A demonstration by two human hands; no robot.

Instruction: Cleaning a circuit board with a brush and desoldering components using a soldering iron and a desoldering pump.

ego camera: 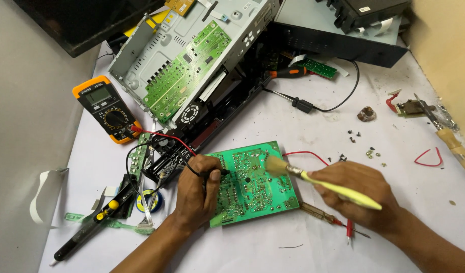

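Green circuit board lies flat on the white tabletop, solder side up, near middle of view. Left hand rests on the board's left edge, fingers curled and pinching a black test probe whose tip touches the board. Right hand sits just right of the board, fingers wrapped tight around the yellow handle of a paintbrush; the bristles touch the board's upper middle area. Red probe and a screwdriver lie on the tabletop under the right hand, right of the board. Orange multimeter sits up-left of the board, leads running toward it. Open metal chassis with green boards inside lies above the board. Soldering iron lies left of the board, beside a solder spool. Loose screws scattered up-right of the board.
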